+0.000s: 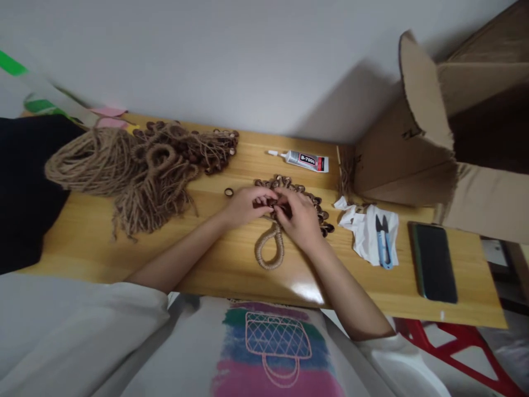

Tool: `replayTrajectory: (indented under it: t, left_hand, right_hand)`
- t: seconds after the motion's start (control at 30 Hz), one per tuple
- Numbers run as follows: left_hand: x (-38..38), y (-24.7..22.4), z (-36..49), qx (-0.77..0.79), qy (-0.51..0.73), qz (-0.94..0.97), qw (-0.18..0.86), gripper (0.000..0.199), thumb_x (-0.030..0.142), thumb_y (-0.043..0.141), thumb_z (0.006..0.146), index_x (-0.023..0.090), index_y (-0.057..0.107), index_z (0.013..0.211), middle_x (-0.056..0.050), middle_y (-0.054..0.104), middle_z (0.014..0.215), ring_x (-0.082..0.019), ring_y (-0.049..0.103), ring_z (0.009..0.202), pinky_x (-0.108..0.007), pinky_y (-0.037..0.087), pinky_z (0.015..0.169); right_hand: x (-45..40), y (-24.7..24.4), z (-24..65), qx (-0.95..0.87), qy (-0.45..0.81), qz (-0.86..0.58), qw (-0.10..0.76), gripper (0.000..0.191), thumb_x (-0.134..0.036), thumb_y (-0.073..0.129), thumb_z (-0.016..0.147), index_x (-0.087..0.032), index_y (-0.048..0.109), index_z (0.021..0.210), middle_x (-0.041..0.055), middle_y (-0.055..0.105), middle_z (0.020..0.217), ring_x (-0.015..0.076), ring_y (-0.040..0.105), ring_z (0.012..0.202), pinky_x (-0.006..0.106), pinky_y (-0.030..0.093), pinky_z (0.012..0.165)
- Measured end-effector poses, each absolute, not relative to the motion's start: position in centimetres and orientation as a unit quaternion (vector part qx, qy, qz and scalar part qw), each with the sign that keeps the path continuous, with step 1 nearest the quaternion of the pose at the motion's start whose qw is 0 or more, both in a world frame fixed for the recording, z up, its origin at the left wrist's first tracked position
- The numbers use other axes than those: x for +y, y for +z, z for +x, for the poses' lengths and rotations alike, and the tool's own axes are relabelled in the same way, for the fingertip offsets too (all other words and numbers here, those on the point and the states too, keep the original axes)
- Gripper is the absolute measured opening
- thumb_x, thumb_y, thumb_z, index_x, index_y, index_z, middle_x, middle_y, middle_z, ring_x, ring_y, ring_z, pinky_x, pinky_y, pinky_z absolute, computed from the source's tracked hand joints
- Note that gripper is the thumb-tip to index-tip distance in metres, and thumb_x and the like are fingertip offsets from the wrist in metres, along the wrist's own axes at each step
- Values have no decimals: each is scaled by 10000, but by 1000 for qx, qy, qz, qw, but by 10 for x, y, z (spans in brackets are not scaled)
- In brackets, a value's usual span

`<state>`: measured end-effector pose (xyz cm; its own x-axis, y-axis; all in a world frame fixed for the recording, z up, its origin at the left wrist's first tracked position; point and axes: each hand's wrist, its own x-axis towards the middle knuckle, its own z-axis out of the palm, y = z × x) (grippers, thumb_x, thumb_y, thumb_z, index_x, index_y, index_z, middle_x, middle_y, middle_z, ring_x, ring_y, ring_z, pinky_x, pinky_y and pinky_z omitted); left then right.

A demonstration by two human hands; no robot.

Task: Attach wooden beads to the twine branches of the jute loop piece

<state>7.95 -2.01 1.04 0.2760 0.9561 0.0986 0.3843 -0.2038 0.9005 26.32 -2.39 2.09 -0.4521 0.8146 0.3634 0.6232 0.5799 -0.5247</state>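
My left hand point(248, 207) and my right hand point(301, 218) meet above the middle of the wooden table, both closed with fingertips pinched together. Between them is the top of a corded bunch of brown shells; the exact bit pinched is small and mostly hidden. Its shells point(324, 216) fan out behind and to the right of my right hand. Toward me from the fingertips lies the bunch's wrapped jute rope loop point(269, 251), flat on the table. A small dark ring-like piece point(228, 192) rests just left of my left hand.
Jute cord point(97, 160) and more shell bunches point(215, 149) are heaped at left. A glue tube point(306, 160) lies behind my hands. On the right are blue thread snips point(384, 242) on white tissue point(361, 234), a phone point(433, 262) and an open cardboard box point(397, 149).
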Motion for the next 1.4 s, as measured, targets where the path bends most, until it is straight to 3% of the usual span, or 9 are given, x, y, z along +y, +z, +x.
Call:
replayTrajectory:
  t: [0.27,0.63,0.9,1.4]
  left_hand:
    - [-20,10,80,470,359,702,397,224,130,680,740,145,709,961,-47,745,910,-148,669,766,-235,523,720]
    - [-20,11,78,472,324,724,385,223,230,664,775,169,694,988,-19,745,899,-139,666,753,-227,515,718]
    - [-20,14,79,469,319,723,393,214,212,649,774,165,671,981,-24,733,917,-147,663,780,-236,510,734]
    - [-20,11,78,480,316,721,387,201,205,677,741,179,683,940,-18,735,862,-156,663,759,-258,518,741]
  right_hand:
    - [-27,23,270,-817,182,-428,342,340,-186,551,839,-172,557,1178,51,696,898,227,629,862,365,489,809]
    - [-29,22,264,-802,213,-460,314,353,-183,494,864,-178,539,1213,75,686,933,236,619,907,396,489,871]
    - [-30,21,264,-803,197,-448,341,337,-179,501,871,-169,537,1206,65,687,917,224,624,886,378,501,858]
    - [-28,22,264,-807,220,-461,297,362,-177,470,872,-178,538,1228,79,680,940,238,613,901,403,497,860]
